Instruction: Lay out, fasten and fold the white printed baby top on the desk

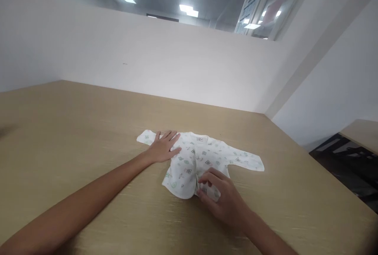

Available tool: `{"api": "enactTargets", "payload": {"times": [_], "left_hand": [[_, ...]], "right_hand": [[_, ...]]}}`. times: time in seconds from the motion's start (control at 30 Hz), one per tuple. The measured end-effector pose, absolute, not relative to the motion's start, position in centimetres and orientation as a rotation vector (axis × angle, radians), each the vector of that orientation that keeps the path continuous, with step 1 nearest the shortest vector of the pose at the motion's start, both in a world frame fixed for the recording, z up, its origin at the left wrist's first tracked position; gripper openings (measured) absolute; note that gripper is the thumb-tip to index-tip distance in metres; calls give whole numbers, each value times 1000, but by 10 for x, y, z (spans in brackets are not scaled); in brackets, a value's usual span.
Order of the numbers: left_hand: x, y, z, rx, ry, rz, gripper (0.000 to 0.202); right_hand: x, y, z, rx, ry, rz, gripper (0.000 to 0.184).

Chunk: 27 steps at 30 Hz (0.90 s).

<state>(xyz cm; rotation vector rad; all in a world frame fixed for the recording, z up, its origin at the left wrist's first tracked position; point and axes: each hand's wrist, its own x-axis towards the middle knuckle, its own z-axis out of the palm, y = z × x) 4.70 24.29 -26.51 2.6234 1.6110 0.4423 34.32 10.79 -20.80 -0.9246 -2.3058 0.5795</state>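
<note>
A small white baby shirt (183, 168) with a green and grey print lies spread on the table, its neckline away from me and both sleeves stretched out sideways. My left hand (163, 147) lies flat across the left sleeve near the shoulder, fingers spread. Over the lower right part of the shirt, beside the front opening, is my right hand (221, 196). Its fingers are loosely curled, with the thumb and forefinger apart and printed cloth showing between them. That hand hides part of the right hem. A small printed label (200, 139) shows inside the neckline.
The wood-toned table (103, 121) reaches back to a white wall (165, 58) with glass above it. At the right, beyond the table edge, stands a dark-framed piece of furniture (348, 164) with a light top.
</note>
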Motion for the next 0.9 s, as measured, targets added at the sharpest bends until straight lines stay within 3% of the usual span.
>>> {"api": "enactTargets", "payload": {"times": [0.1, 0.2, 0.3, 0.47, 0.6, 0.73, 0.9], "left_hand": [[47, 242, -266, 2624, 1618, 446, 73], [48, 241, -266, 2623, 1623, 475, 70], [49, 240, -258, 2636, 1605, 606, 64], [53, 202, -221, 2621, 1219, 957, 42], [58, 141, -207, 2711, 876, 912, 49], [57, 107, -222, 2720, 1024, 986, 18], [46, 101, -228, 2701, 1008, 837, 27]], "right_hand": [[332, 104, -218, -768, -2385, 446, 31], [321, 104, -228, -750, -2443, 349, 5], [316, 105, -231, -785, -2389, 375, 17], [319, 105, -227, -830, -2142, 508, 12], [319, 105, -228, -865, -2077, 536, 13], [318, 103, -228, -836, -2081, 560, 14], [320, 99, -226, -755, -2123, 544, 11]]}}
